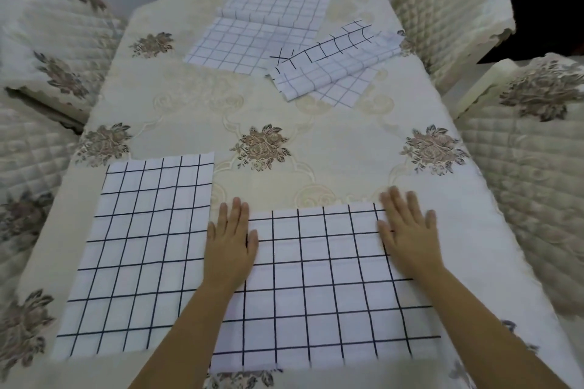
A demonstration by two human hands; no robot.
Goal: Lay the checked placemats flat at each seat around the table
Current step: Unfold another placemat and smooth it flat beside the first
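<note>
Two flat palms: left hand and right hand, fingers straight, apparently press the nearest placemat.

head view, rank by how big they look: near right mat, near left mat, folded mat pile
1. near right mat
2. near left mat
3. folded mat pile, looks smallest, but it lies farther from the camera, so real size unsure

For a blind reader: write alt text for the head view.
Left hand and right hand rest flat on the far corners of the nearest checked placemat. A second placemat lies flat to its left; more placemats lie overlapped and rumpled at the table's far end.
</note>
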